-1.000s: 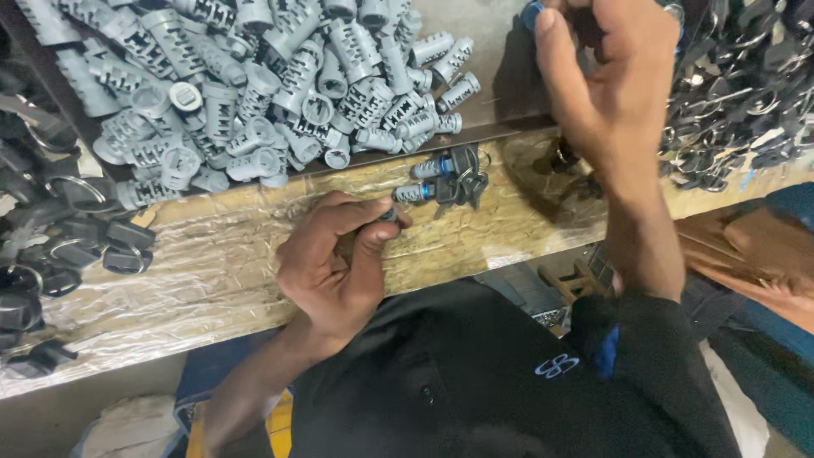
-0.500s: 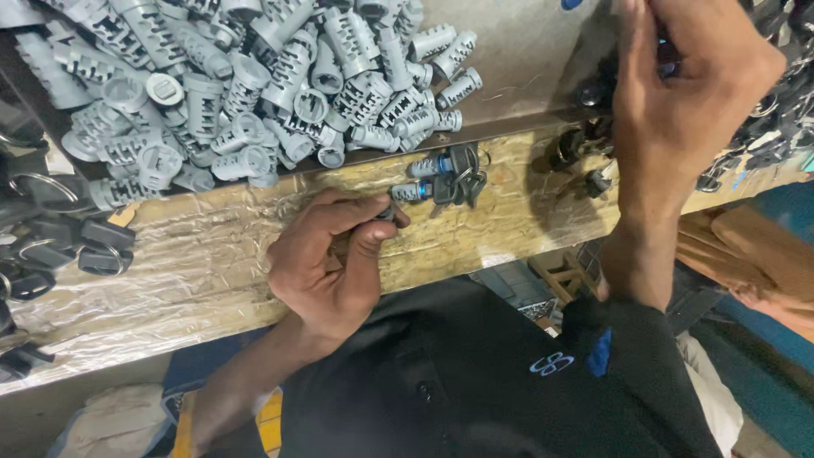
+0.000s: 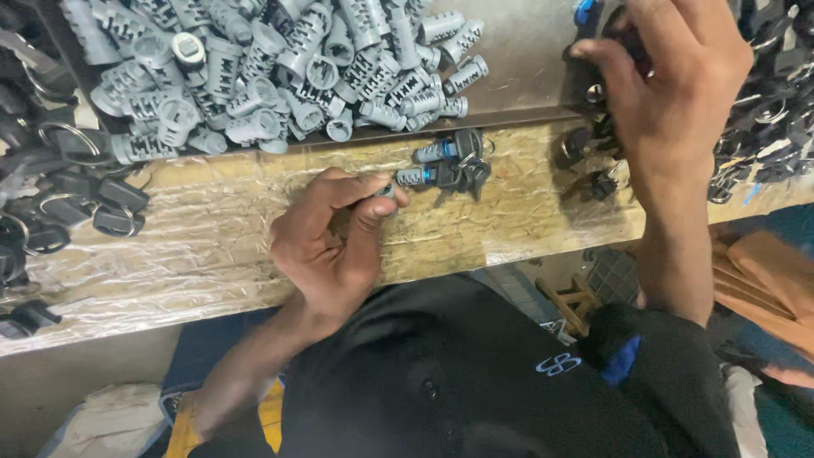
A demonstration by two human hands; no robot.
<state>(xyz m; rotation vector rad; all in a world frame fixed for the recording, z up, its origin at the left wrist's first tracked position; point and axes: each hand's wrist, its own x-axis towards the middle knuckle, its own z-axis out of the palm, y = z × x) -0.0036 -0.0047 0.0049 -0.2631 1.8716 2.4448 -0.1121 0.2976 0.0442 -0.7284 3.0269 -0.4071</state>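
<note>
My left hand rests on the wooden bench edge, fingers curled around a small grey lock cylinder whose tip shows at my thumb. Just right of it lie two grey cylinders with blue rings and black keys attached. My right hand reaches up at the far right, fingers closed on black keys from the pile there; what exactly it grips is partly hidden.
A big heap of grey ribbed lock cylinders fills a tray at the back. Black keys on rings lie at the left, more black keys at the right. A brown cloth lies below the bench.
My right hand has shifted to the right and now digs into the black key pile. My left hand stays put with the cylinder in it.
</note>
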